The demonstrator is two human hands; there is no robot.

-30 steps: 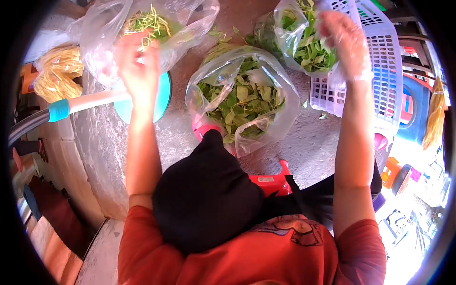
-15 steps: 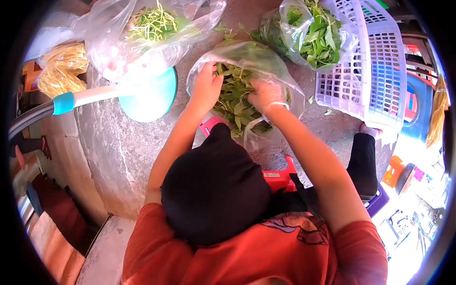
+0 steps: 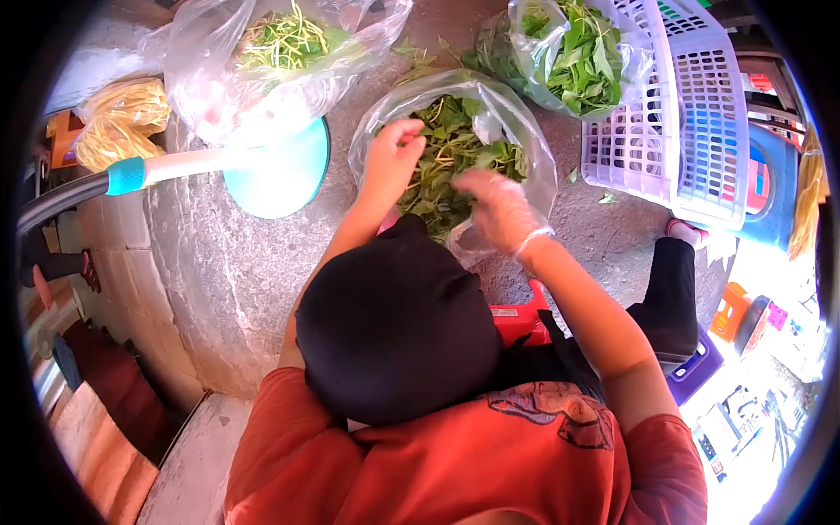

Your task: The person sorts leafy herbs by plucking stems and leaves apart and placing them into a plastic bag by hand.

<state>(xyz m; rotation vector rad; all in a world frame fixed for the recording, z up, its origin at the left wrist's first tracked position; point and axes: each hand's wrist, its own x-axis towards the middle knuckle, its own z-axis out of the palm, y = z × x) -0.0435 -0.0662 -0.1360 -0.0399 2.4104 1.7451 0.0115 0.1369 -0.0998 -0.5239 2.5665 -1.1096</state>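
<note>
Dark green leafy stems (image 3: 442,188) fill an opened clear plastic bag (image 3: 544,157) that stands on the concrete floor in front of me. My left hand (image 3: 392,164) is bare and hovers over the bag's left side. Its thumb and forefinger are apart, with nothing visible between them. A clear plastic glove covers my right hand (image 3: 500,208), which is over the right part of the leaves. Its fingers are bunched and point left; whatever they grip, if anything, is hidden.
Clear bags hold pale stems (image 3: 284,42) at back left and green leaves (image 3: 586,61) at back right. White plastic baskets (image 3: 634,162) stand at right. A turquoise disc (image 3: 280,179) on a white arm is at left. A red stool (image 3: 521,322) is near my lap.
My right hand has lifted from the leaves and moved back toward me. The left hand has come off the bag's rim and shifted right. The bag's mouth is wider.
</note>
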